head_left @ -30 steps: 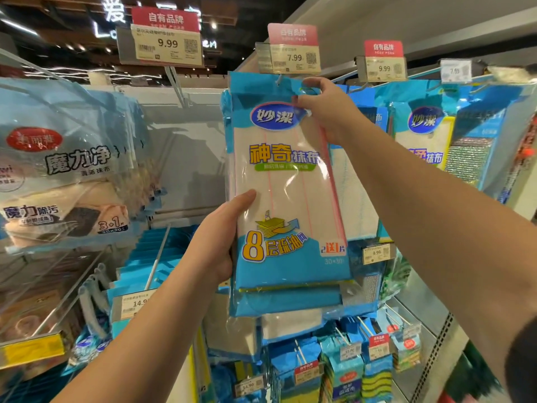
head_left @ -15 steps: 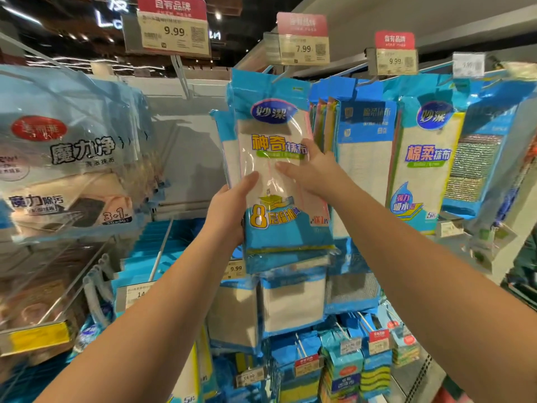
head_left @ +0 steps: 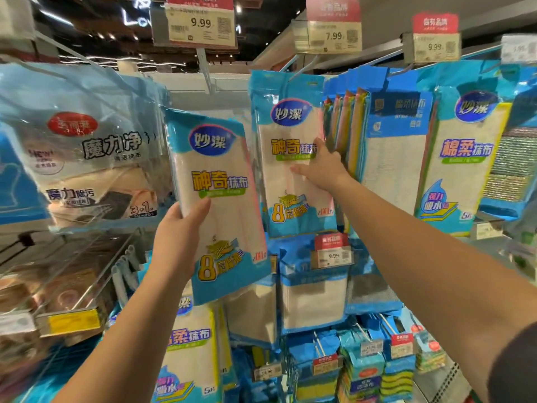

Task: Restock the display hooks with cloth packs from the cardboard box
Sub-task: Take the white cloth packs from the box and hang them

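Note:
My left hand (head_left: pixel 177 237) grips a blue-and-white cloth pack (head_left: pixel 220 205) by its left edge, thumb on the front, holding it up left of the hooks. A matching cloth pack (head_left: pixel 290 181) hangs from the hook (head_left: pixel 302 65) under the 7.99 price tag (head_left: pixel 331 36). My right hand (head_left: pixel 322 167) lies against the front of the hanging pack with its fingers stretched out. The cardboard box is out of view.
Clear packs of sponge cloths (head_left: pixel 87 146) hang at the left on a wire rack. Other blue cloth packs (head_left: pixel 459 158) hang to the right, with more rows of packs and sponges (head_left: pixel 369 373) on hooks below. Price tags stick out above each hook.
One pack now hangs on the hook by itself. My left hand has drawn another pack away to the left. My right hand has moved up and right onto the hanging pack.

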